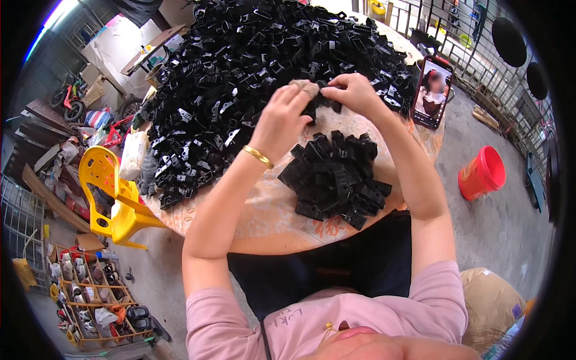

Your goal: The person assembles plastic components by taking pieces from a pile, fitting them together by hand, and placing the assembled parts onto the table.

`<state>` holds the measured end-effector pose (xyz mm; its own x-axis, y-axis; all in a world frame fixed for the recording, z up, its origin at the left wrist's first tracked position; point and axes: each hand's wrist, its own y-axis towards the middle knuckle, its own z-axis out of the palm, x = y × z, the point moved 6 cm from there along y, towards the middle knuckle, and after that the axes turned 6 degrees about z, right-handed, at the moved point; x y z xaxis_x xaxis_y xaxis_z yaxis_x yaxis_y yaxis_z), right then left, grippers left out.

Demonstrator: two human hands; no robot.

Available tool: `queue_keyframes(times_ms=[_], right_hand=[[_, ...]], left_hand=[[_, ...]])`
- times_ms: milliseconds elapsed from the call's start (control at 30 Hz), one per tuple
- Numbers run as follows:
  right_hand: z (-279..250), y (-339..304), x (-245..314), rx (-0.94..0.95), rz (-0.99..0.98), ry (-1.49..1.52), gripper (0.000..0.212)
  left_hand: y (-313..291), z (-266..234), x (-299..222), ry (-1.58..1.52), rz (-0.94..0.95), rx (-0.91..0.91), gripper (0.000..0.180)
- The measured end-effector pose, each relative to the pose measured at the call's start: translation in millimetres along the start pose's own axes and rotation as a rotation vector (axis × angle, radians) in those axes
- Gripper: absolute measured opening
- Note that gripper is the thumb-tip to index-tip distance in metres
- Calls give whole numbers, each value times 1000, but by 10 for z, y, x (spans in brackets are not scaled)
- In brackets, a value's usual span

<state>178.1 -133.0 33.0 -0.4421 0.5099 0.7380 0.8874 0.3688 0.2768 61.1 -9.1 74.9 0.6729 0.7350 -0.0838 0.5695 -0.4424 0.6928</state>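
While both hands meet over the round table, a small black plastic part is pinched between them, just above the small heap of black parts. The left hand is closed around the part, and its fingertips seem wrapped in a beige cover, probably to protect them from the hard edges. The right hand grips the same part from the other side, fingers bent, so the piece is kept steady from two directions.

Beyond the small heap, farther from the person, lies the big pile of black parts; the two piles are apart, so it seems they are kept separate on purpose. To the right of the small heap a phone stands tilted toward the person, so its screen is easy to watch. Farther right, on the floor, is a red bucket. To the left of the heap, beside the table, stands a yellow plastic chair.
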Motion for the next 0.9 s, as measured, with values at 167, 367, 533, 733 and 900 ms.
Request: queue_keyframes(times_ms=[167,367,533,733,900], right_hand=[[327,-172,180,467,175,666,22],[357,-251,312,741,222,1094,25],[184,-158,303,262,15,1424,28],[142,-266,379,-25,-15,861,28],[188,-242,371,34,-59,778,30]], left_hand=[[-50,63,18,120,113,-68,48],[-129,-58,512,-588,-322,-310,29],[-132,109,479,-1162,-583,-322,43],[-121,72,413,-966,-532,-306,53],[-140,50,463,-996,-602,-399,54]])
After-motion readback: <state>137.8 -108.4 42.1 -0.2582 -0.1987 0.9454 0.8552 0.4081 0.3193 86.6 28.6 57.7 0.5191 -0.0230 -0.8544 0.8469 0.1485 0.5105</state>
